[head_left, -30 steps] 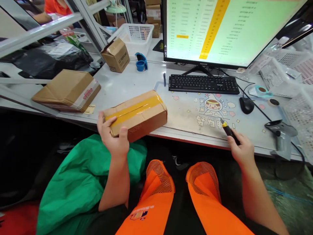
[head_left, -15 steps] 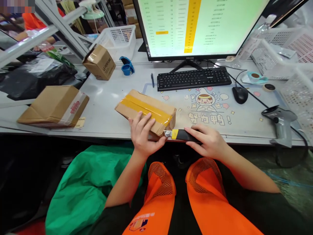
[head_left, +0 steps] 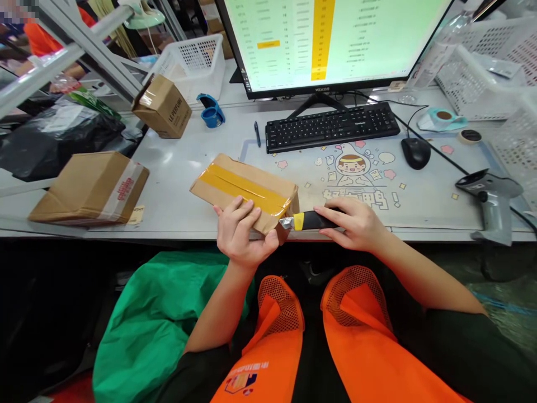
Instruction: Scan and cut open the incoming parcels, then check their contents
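A flat cardboard box (head_left: pixel 235 187) sealed with yellow tape lies at the near edge of the grey desk (head_left: pixel 184 162). My left hand (head_left: pixel 241 235) grips the box's near corner, fingers on top and thumb at its side. My right hand (head_left: pixel 356 224) is closed round a black and yellow utility knife (head_left: pixel 308 221). The knife's metal tip touches the box's near right corner, right beside my left thumb.
Two more cardboard boxes, one (head_left: pixel 90 190) at the left and one (head_left: pixel 161 106) behind it. Also on the desk: keyboard (head_left: pixel 331 126), mouse (head_left: pixel 415 152), monitor (head_left: pixel 335 39), barcode scanner (head_left: pixel 490 198), blue tape dispenser (head_left: pixel 211 110), white baskets (head_left: pixel 191 59). A green bag (head_left: pixel 151 319) lies below at my left.
The box has been turned and set flat at the desk edge. My right hand brought the knife from the desk mat to the box's corner, and the tip has pressed slightly closer since.
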Available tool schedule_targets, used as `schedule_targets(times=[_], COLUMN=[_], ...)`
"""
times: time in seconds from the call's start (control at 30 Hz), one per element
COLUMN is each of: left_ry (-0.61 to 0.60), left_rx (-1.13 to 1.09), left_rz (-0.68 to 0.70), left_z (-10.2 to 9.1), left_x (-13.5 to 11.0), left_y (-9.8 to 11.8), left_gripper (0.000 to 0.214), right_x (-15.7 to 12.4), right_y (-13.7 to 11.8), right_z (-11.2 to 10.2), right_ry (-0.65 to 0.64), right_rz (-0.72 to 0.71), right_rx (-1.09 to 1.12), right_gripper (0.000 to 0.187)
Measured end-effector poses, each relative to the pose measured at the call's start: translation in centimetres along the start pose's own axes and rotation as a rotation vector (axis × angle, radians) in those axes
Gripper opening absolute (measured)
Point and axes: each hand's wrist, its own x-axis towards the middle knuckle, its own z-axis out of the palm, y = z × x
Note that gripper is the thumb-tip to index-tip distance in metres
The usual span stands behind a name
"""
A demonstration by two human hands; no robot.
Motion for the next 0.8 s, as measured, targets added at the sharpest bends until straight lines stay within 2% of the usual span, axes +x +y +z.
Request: schedule_targets(times=[0.07, 0.13, 0.17, 0.23, 0.3, 0.33, 0.4, 0.47, 0.53, 0.63, 0.73, 0.8], left_ry=[0.001, 0.01, -0.001, -0.103, -0.228, -0.28, -0.27, -0.306, -0.29, -0.129, -0.029, -0.033], left_rx=[0.011, 0.007, -0.001, -0.054, -0.112, -0.143, -0.127, -0.167, -0.169, -0.127, -0.126, -0.127], left_rz=[-0.003, 0.015, 0.021, 0.02, -0.009, -0.037, -0.134, -0.208, -0.241, -0.186, -0.151, -0.174], left_z=[0.1, -0.2, -0.6, -1.8, -3.3, -3.8, -4.5, -4.4, -3.7, -2.2, -1.2, -1.0], left_x=[-0.1, 0.1, 0.3, 0.9, 1.7, 2.0, 2.4, 2.1, 1.1, -1.0, -2.2, -2.3], left_y=[0.5, 1.1, 1.2, 0.1, -2.8, -4.8, -8.8, -10.9, -9.7, -3.7, 1.6, 2.8], left_gripper=[0.032, 0.031, 0.031, 0.032, 0.036, 0.04, 0.059, 0.072, 0.07, 0.053, 0.042, 0.04], right_x=[0.2, -0.2, -0.9, -2.8, -5.2, -6.2, -7.5, -7.0, -5.0, -0.4, 3.9, 6.1], right_y=[1.2, 3.3, 4.6, 7.0, 8.4, 8.4, 7.0, 4.1, 0.4, -4.2, -6.5, -7.0], right_z=[0.3, -0.3, -1.0, -2.9, -5.2, -6.2, -7.5, -8.3, -8.8, -9.4, -9.6, -9.2], right_ry=[-0.002, 0.03, 0.067, 0.179, 0.251, 0.253, 0.219, 0.176, 0.111, -0.074, -0.246, -0.327], right_rz=[-0.012, 0.062, 0.152, 0.399, 0.601, 0.653, 0.681, 0.627, 0.517, 0.332, 0.223, 0.198], right_rx=[-0.017, -0.066, -0.107, -0.216, -0.27, -0.259, -0.188, -0.114, -0.066, -0.041, -0.136, -0.227], right_gripper=[0.042, 0.043, 0.045, 0.049, 0.052, 0.052, 0.049, 0.046, 0.045, 0.044, 0.042, 0.04])
